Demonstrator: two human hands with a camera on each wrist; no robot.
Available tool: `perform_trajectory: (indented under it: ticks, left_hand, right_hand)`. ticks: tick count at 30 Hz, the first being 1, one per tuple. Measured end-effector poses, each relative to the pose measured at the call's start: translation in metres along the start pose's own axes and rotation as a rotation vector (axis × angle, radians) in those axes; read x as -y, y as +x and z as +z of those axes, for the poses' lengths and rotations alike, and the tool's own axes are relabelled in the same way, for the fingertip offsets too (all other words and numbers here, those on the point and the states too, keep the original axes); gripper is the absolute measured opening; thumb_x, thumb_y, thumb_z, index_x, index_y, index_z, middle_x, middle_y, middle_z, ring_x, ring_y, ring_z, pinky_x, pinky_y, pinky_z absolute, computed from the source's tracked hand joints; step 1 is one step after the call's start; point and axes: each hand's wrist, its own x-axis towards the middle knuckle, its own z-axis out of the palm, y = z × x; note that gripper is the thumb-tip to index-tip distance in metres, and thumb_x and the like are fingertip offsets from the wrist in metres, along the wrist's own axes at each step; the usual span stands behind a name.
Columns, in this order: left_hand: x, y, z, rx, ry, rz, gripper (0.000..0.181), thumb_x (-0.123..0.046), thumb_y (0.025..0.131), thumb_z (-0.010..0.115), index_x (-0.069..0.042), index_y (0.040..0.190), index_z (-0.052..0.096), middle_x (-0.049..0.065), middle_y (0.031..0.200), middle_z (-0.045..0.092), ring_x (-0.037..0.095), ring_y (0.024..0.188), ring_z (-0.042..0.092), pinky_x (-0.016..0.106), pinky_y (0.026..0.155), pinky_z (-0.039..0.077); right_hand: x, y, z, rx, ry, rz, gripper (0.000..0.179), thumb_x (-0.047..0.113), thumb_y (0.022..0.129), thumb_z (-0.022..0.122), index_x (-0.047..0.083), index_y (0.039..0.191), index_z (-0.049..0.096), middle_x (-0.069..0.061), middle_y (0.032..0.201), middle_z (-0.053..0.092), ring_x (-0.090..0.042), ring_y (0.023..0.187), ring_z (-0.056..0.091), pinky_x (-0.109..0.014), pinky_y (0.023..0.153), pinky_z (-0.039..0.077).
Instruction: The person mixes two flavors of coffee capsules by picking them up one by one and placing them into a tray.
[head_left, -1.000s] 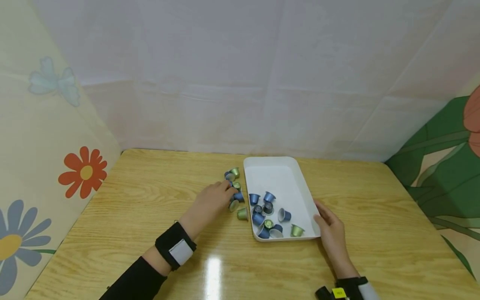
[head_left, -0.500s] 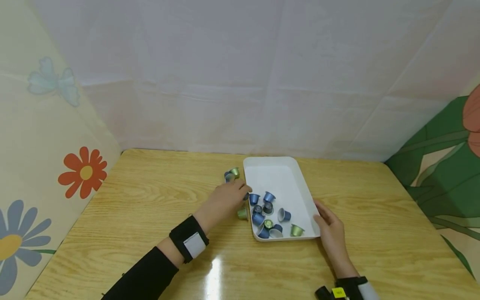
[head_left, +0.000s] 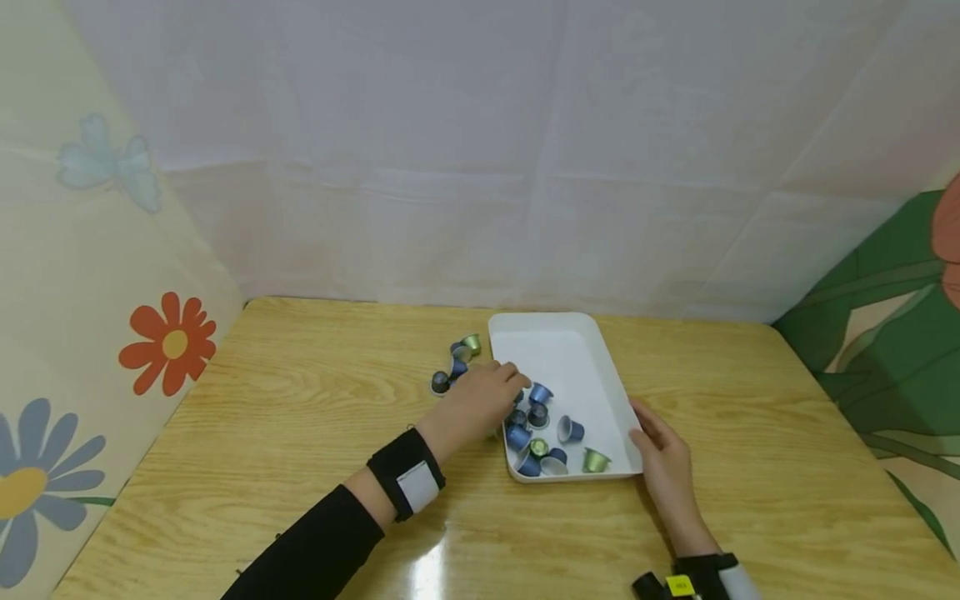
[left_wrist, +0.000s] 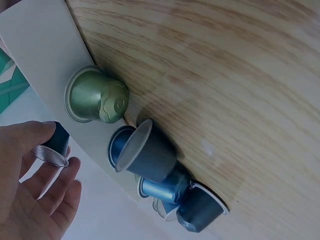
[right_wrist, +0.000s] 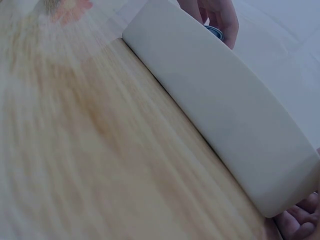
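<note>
My left hand is over the left rim of a white tray. Between thumb and fingers it pinches a dark blue coffee capsule, clearly seen in the left wrist view. Around the front corner of the tray's right side, my right hand grips the edge. Blue, dark and green capsules lie jumbled in the front left part of the tray, a green capsule nearer its front right. Outside the left wall is a loose group, including a green capsule and a dark capsule; my left hand hides part of it.
All of this rests on a wooden table. A white cloth backdrop rises behind its far edge. Flower-patterned panels stand left and right, the left one with a red flower.
My left hand has moved right from the loose capsules to the tray's left rim, carrying a capsule. A dark capsule now shows at the group's left side. My right hand stays on the tray.
</note>
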Motion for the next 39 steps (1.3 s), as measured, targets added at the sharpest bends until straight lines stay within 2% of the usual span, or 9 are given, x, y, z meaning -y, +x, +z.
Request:
perform_trajectory:
  ticks: [2,4,6,8,9,11,18,30,39]
  left_hand:
    - [-0.003,0.002,0.002,0.005,-0.009,-0.002,0.030,-0.015,0.099,0.061,-0.012,0.128,0.062,0.004,0.116,0.064,0.017,0.101,0.062,0.025,0.085,0.052]
    - [-0.005,0.005,0.004,0.019,-0.015,-0.007,0.030,-0.016,0.100,0.060,-0.013,0.130,0.062,0.004,0.117,0.064,0.018,0.103,0.061,0.025,0.088,0.052]
    - [-0.008,0.008,0.005,0.047,-0.018,-0.018,0.032,-0.018,0.100,0.060,-0.014,0.132,0.061,0.003,0.119,0.064,0.018,0.105,0.061,0.026,0.090,0.051]
    - [-0.010,0.009,0.006,0.069,-0.014,-0.025,0.034,-0.020,0.100,0.060,-0.014,0.134,0.060,0.003,0.120,0.064,0.018,0.107,0.061,0.026,0.092,0.050]
    - [-0.011,0.010,0.006,0.073,-0.012,-0.025,0.034,-0.021,0.100,0.060,-0.014,0.134,0.060,0.003,0.120,0.064,0.018,0.107,0.061,0.026,0.092,0.050]
    - [-0.014,0.010,0.006,0.079,-0.007,-0.027,0.034,-0.022,0.100,0.061,-0.014,0.133,0.060,0.003,0.120,0.064,0.018,0.107,0.061,0.027,0.091,0.050]
    - [-0.017,0.008,0.009,0.064,-0.002,-0.033,0.033,-0.021,0.100,0.060,-0.013,0.132,0.061,0.003,0.120,0.064,0.018,0.105,0.061,0.027,0.089,0.051]
    - [-0.017,0.005,0.012,0.082,0.017,-0.079,0.033,-0.027,0.101,0.058,-0.019,0.133,0.062,0.002,0.135,0.058,0.019,0.121,0.056,0.033,0.101,0.047]
    - [-0.009,-0.003,0.008,0.040,0.000,-0.091,0.029,-0.027,0.100,0.060,-0.019,0.128,0.065,0.002,0.131,0.060,0.019,0.118,0.057,0.034,0.097,0.049]
  right_hand:
    - [0.000,0.000,0.000,-0.006,-0.004,-0.004,0.044,0.008,0.104,0.044,0.006,0.147,0.046,-0.012,0.150,0.045,-0.024,0.139,0.040,-0.017,0.106,0.036]
    - [0.000,0.000,0.000,-0.005,-0.002,-0.005,0.044,0.007,0.104,0.044,0.005,0.147,0.046,-0.012,0.150,0.045,-0.025,0.139,0.039,-0.020,0.108,0.036]
    - [0.001,0.001,0.000,-0.002,-0.002,-0.004,0.044,0.007,0.104,0.043,0.005,0.148,0.045,-0.013,0.150,0.045,-0.026,0.140,0.039,-0.029,0.112,0.035]
    - [0.001,0.001,0.000,-0.005,-0.003,0.001,0.044,0.007,0.104,0.043,0.005,0.148,0.045,-0.012,0.150,0.045,-0.025,0.140,0.039,-0.030,0.112,0.035]
    - [0.001,0.000,-0.001,-0.003,0.000,-0.001,0.044,0.006,0.104,0.043,0.004,0.148,0.045,-0.013,0.150,0.045,-0.026,0.140,0.038,-0.035,0.113,0.035]
    - [0.001,0.000,0.000,-0.004,-0.001,0.002,0.044,0.005,0.104,0.043,0.005,0.148,0.045,-0.012,0.150,0.045,-0.025,0.140,0.039,-0.034,0.113,0.035]
    - [0.001,0.001,0.000,0.001,0.016,0.012,0.044,0.006,0.104,0.042,0.005,0.148,0.044,-0.014,0.151,0.043,-0.027,0.141,0.037,-0.047,0.114,0.032]
    - [0.001,0.000,-0.001,0.004,0.015,0.019,0.044,0.008,0.105,0.042,0.006,0.149,0.044,-0.013,0.152,0.043,-0.026,0.141,0.037,-0.047,0.114,0.032]
    - [0.002,0.000,0.000,0.006,0.024,0.027,0.044,0.009,0.105,0.041,0.006,0.149,0.044,-0.013,0.152,0.042,-0.026,0.141,0.037,-0.047,0.114,0.032]
